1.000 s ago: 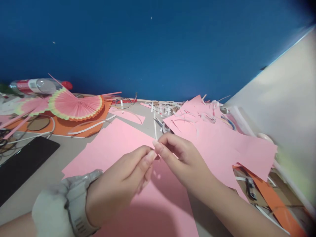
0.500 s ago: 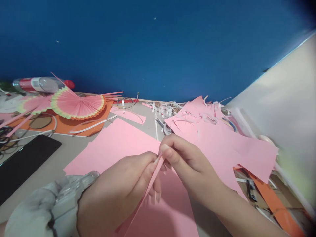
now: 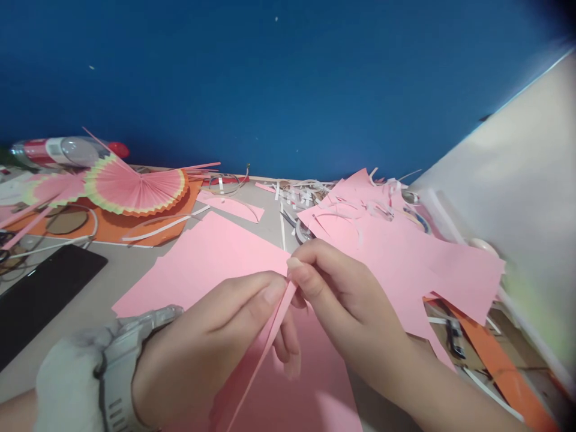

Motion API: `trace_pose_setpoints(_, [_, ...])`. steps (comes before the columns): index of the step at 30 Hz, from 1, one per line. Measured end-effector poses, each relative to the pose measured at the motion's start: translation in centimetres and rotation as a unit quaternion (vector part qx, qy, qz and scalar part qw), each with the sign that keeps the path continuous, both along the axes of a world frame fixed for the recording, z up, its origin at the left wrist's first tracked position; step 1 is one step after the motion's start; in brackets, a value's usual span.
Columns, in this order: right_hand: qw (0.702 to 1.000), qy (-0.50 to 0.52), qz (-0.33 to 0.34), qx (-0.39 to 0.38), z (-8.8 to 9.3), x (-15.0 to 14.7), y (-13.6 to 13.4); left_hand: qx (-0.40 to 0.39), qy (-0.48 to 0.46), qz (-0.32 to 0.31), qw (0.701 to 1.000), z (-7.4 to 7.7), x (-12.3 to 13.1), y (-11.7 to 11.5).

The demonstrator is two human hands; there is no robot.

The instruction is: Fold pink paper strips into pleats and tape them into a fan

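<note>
currently pinching folded pink paper (image 3: pixel 270 333) tightly between left hand (image 3: pixel 211 336) and right hand (image 3: pixel 348 303), short of far edge of table (image 3: pixel 128 267). apparently creased along one narrow band; cannot tell remaining unfolded width.

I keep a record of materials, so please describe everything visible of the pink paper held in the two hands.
The pink paper looks thin and plain, with a narrow band, apparently a fold, along one edge. Its far end is pinched in the right hand; the left hand holds it alongside, hiding part of it. From there it slants toward the bottom of the picture, which seems to cut it off, so its full shape cannot be told.
</note>
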State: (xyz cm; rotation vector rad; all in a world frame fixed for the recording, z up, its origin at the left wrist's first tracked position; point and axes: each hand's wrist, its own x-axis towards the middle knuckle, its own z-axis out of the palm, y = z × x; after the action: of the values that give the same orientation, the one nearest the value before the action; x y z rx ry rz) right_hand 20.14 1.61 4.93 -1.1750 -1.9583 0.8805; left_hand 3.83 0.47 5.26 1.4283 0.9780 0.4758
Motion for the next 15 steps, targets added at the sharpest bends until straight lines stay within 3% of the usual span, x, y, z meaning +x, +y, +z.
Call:
trace_pose_setpoints(3, [1.000, -0.012, 0.011, -0.007, 0.17, 0.10, 0.14, 0.004, 0.026, 0.020, 0.999, 0.12, -0.05, -0.10])
trace_pose_setpoints(6, [0.997, 0.022, 0.030, -0.064, 0.43, 0.27, 0.31, 0.032, 0.046, 0.032, 0.998, 0.24, -0.01, -0.15])
trace_pose_setpoints(11, [0.993, 0.065, 0.027, -0.096, 0.54, 0.34, 0.44, 0.065, 0.011, 0.089, 0.994, 0.18, 0.36, -0.41])
trace_pose_setpoints(15, [0.991, 0.064, 0.019, -0.115, 0.31, 0.35, 0.58, 0.006, -0.007, 0.082, 0.997, 0.19, 0.52, -0.31])
